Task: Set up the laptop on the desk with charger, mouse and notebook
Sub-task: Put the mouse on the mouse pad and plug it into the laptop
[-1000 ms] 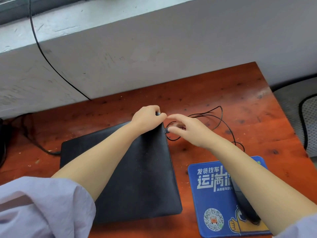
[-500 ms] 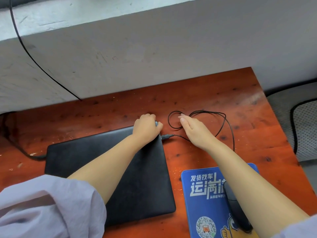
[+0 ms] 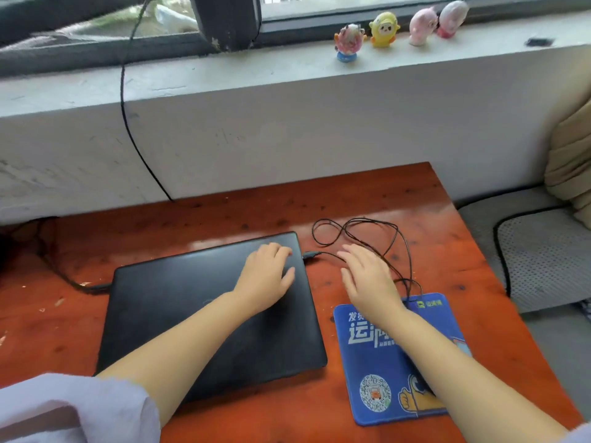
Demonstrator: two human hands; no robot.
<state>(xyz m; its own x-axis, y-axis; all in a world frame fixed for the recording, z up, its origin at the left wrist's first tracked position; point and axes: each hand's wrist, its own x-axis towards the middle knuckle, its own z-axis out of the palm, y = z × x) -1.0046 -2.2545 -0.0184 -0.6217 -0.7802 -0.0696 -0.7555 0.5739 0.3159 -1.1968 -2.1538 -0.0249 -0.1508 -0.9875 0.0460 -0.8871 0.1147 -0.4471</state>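
Observation:
A closed black laptop [image 3: 192,314] lies flat on the red-brown desk [image 3: 447,260]. My left hand [image 3: 268,276] rests palm down on the lid near its far right corner, fingers spread, holding nothing. A thin black mouse cable [image 3: 367,231] loops on the desk, and its plug [image 3: 310,255] sits at the laptop's right edge. My right hand [image 3: 367,279] hovers open just right of the plug, over the cable. My right forearm crosses a blue mouse pad [image 3: 383,378] and hides the mouse. A thicker black cable [image 3: 73,282] reaches the laptop's left side.
A grey wall and window sill [image 3: 287,68] stand behind the desk, with several small toy figures [image 3: 383,30] on the sill. A black cord [image 3: 128,123] hangs down the wall. A padded seat [image 3: 543,251] and cushion sit off the desk's right edge.
Both hands have let go of the cable plug at the laptop's right edge. My left hand has flattened on the lid, my right has drawn back. The view has tilted up.

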